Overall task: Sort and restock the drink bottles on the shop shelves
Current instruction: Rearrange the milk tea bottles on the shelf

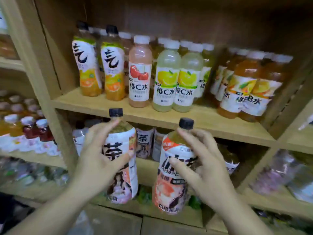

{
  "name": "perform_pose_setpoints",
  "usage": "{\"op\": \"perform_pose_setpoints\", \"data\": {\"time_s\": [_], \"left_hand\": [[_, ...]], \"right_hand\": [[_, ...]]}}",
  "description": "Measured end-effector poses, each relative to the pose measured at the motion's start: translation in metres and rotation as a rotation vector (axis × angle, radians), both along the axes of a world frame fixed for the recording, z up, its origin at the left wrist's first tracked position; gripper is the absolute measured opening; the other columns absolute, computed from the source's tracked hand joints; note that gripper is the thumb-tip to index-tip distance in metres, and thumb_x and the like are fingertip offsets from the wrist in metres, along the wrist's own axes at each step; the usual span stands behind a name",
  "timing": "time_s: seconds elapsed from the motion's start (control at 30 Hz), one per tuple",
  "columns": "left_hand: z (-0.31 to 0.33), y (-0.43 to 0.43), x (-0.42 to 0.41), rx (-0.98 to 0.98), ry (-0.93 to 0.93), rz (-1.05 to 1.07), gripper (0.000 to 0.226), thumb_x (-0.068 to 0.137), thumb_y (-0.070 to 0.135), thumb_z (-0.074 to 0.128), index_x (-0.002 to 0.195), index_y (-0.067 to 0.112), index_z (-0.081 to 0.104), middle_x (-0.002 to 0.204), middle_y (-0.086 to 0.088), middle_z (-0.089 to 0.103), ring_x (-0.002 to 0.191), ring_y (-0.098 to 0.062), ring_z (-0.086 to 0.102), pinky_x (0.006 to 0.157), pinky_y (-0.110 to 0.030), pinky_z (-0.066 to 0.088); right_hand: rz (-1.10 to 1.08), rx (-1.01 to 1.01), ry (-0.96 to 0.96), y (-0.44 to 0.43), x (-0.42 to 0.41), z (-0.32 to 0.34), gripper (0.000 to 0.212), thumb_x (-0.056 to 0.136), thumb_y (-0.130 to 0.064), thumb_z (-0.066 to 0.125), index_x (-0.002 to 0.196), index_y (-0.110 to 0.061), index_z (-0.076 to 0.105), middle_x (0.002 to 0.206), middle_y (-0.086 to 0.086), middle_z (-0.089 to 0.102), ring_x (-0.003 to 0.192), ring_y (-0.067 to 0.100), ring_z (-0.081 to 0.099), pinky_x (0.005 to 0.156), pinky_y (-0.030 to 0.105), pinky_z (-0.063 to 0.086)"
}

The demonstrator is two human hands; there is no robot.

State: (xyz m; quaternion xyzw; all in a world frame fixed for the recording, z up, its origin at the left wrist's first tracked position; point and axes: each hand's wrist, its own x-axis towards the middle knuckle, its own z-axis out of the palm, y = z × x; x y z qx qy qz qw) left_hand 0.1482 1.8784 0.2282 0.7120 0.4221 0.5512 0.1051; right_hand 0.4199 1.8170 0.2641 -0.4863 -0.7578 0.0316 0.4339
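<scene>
Head view: left hand, fingers curled round black-capped tea bottle; right hand gripping second tea bottle; both held before middle shelf. Rows on upper shelf stocked; these two not yet shelved.

1. The shelf board is showing pale wood with a fine grain, matt rather than varnished.
2. The left tea bottle is wearing a glossy printed plastic sleeve over clear plastic.
3. The right tea bottle is carrying the same shiny sleeve, slightly wrinkled near the bottom.
4. The left cap and the right cap are looking like black plastic, dull and finely ribbed.
5. The pink bottle is showing smooth translucent plastic, catching soft highlights above a smooth white label.
6. The lemon bottles are looking alike: clear smooth plastic, white labels of a material too blurred to tell.
7. The white caps are appearing as matt plastic.
8. The orange bottles on the right are gleaming, though blurred.
</scene>
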Motion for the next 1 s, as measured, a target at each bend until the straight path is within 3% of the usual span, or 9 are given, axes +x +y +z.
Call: {"op": "perform_pose_setpoints", "data": {"time_s": [0.1, 0.23, 0.37, 0.43, 0.53, 0.63, 0.73, 0.87, 1.0], "left_hand": [[-0.050, 0.006, 0.010, -0.131, 0.040, 0.053, 0.085, 0.073, 0.028, 0.090, 0.136, 0.061, 0.042, 0.141, 0.004, 0.045, 0.133, 0.011, 0.036, 0.110, -0.015, 0.033], [-0.092, 0.022, 0.015, -0.192, 0.114, 0.049, 0.077, 0.076, 0.028, 0.089, 0.141, 0.044, 0.051, 0.144, 0.002, 0.040, 0.138, -0.009, 0.039, 0.113, -0.031, 0.038], [-0.116, 0.051, 0.013, -0.217, 0.127, 0.080, 0.075, 0.076, 0.027, 0.089, 0.142, 0.035, 0.054, 0.145, -0.005, 0.037, 0.136, -0.021, 0.043, 0.111, -0.029, 0.037], [-0.122, 0.070, 0.010, -0.205, 0.136, 0.076, 0.075, 0.075, 0.029, 0.089, 0.142, 0.034, 0.055, 0.147, -0.007, 0.037, 0.136, -0.022, 0.042, 0.109, -0.031, 0.039], [-0.128, 0.095, 0.010, -0.179, 0.187, 0.053, 0.074, 0.074, 0.032, 0.090, 0.141, 0.028, 0.057, 0.145, -0.015, 0.040, 0.130, -0.021, 0.042, 0.102, -0.031, 0.041], [-0.133, 0.119, 0.013, -0.182, 0.205, 0.022, 0.075, 0.073, 0.035, 0.090, 0.137, 0.032, 0.052, 0.135, -0.021, 0.043, 0.115, -0.024, 0.047, 0.095, -0.035, 0.048], [-0.139, 0.137, 0.019, -0.152, 0.217, -0.006, 0.075, 0.069, 0.036, 0.092, 0.130, 0.027, 0.049, 0.120, -0.023, 0.047, 0.104, -0.023, 0.049, 0.088, -0.037, 0.051], [-0.142, 0.149, 0.021, -0.132, 0.296, -0.036, 0.075, 0.066, 0.046, 0.089, 0.125, 0.025, 0.047, 0.122, -0.030, 0.050, 0.097, -0.038, 0.058, 0.081, -0.045, 0.058], [-0.153, 0.142, 0.014, 0.014, 0.331, -0.129, 0.069, 0.084, 0.055, 0.071, 0.140, 0.024, 0.042, 0.131, -0.033, 0.045, 0.115, -0.038, 0.053, 0.094, -0.045, 0.052]], "right_hand": [[-0.025, -0.197, 0.032, 0.011, -0.001, -0.060, 0.060, 0.089, -0.063, 0.062, 0.146, -0.056, 0.042, 0.142, -0.023, 0.032, 0.113, 0.017, 0.049, 0.092, 0.008, 0.040], [-0.041, -0.243, -0.051, 0.036, -0.007, -0.116, 0.065, 0.091, -0.051, 0.070, 0.146, -0.059, 0.035, 0.144, -0.029, 0.020, 0.132, -0.022, 0.020, 0.103, -0.003, 0.017], [-0.112, -0.242, -0.043, 0.061, -0.020, -0.140, 0.068, 0.090, -0.039, 0.075, 0.148, -0.048, 0.041, 0.149, -0.023, 0.020, 0.137, -0.023, 0.009, 0.108, -0.001, 0.014], [-0.133, -0.225, -0.016, 0.076, -0.027, -0.144, 0.068, 0.090, -0.037, 0.076, 0.148, -0.046, 0.043, 0.152, -0.020, 0.023, 0.141, -0.018, 0.013, 0.109, 0.002, 0.020], [-0.175, -0.241, 0.009, 0.099, -0.042, -0.146, 0.066, 0.089, -0.034, 0.077, 0.147, -0.042, 0.047, 0.154, -0.007, 0.031, 0.141, 0.003, 0.031, 0.110, 0.025, 0.039], [-0.256, -0.212, -0.010, 0.120, -0.055, -0.149, 0.062, 0.088, -0.032, 0.079, 0.145, -0.032, 0.053, 0.133, 0.007, 0.045, 0.119, 0.021, 0.046, 0.098, 0.038, 0.051], [-0.326, -0.180, -0.039, 0.132, -0.059, -0.155, 0.057, 0.088, -0.033, 0.078, 0.140, -0.026, 0.053, 0.121, 0.011, 0.052, 0.109, 0.030, 0.053, 0.090, 0.043, 0.054], [-0.432, -0.106, -0.138, 0.132, -0.058, -0.158, 0.054, 0.089, -0.039, 0.076, 0.134, -0.030, 0.047, 0.113, 0.013, 0.058, 0.106, 0.033, 0.055, 0.082, 0.041, 0.051], [-0.413, -0.083, -0.125, 0.126, -0.064, -0.161, 0.055, 0.092, -0.033, 0.074, 0.140, -0.031, 0.046, 0.130, 0.012, 0.054, 0.119, 0.029, 0.050, 0.095, 0.042, 0.047]]}}
